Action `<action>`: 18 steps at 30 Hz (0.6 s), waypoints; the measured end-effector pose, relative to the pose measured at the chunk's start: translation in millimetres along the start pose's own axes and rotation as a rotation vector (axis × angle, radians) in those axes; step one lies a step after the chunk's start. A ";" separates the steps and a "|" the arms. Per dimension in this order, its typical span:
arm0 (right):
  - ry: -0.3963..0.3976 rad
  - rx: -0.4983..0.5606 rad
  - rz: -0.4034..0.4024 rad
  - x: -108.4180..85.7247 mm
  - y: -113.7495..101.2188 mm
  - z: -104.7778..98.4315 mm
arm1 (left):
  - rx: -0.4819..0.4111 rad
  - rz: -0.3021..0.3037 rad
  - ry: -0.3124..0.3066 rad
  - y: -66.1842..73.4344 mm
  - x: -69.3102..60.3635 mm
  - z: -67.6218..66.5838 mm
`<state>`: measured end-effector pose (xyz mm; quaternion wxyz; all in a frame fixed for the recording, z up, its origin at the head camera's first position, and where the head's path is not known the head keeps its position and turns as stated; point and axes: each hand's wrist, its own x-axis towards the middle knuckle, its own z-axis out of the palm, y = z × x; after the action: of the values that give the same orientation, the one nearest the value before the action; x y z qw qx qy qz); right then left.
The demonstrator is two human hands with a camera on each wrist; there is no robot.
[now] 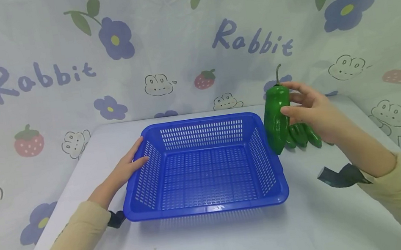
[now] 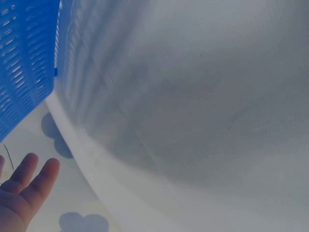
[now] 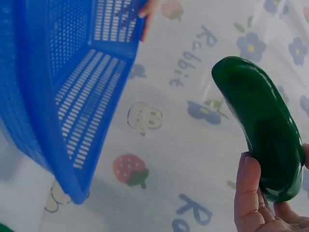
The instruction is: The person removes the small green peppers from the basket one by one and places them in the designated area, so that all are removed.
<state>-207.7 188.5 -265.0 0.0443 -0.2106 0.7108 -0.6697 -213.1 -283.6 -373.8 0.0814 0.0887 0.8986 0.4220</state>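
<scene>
A long, glossy green pepper [image 1: 277, 120] stands nearly upright above the table, stem upward, beside the right rim of a blue plastic basket [image 1: 208, 209]. My right hand [image 1: 312, 111] grips it between thumb and fingers; in the right wrist view the pepper [image 3: 260, 125] points away from the fingertips. My left hand [image 1: 129, 165] holds the basket's left rim, thumb over the inner side and fingers outside. In the left wrist view, that hand's outer fingers [image 2: 41, 186] stretch out straight below the basket wall [image 2: 26, 63]. Nothing lies inside the basket.
Several more green peppers [image 1: 300, 134] lie on the white table [image 1: 217, 246] right of the basket, partly hidden by the right hand and held pepper. A patterned cloth [image 1: 172, 30] hangs behind the table. Dark straps [image 1: 342, 175] hang at both wrists.
</scene>
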 end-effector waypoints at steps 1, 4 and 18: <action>0.012 0.007 -0.011 -1.5 0.7 -3.5 | 0.001 0.001 0.000 0.1 -0.1 0.0; 0.051 0.011 -0.042 -5.0 2.5 -14.0 | -0.003 0.003 0.000 0.2 0.1 0.1; 0.265 -0.033 -0.136 -3.4 10.9 -68.9 | -0.005 0.009 -0.002 1.6 -1.0 -0.3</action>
<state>-231.0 254.1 -269.5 -0.0986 -0.1688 0.7055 -0.6813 -212.1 -283.1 -372.3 0.0806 0.0930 0.8969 0.4247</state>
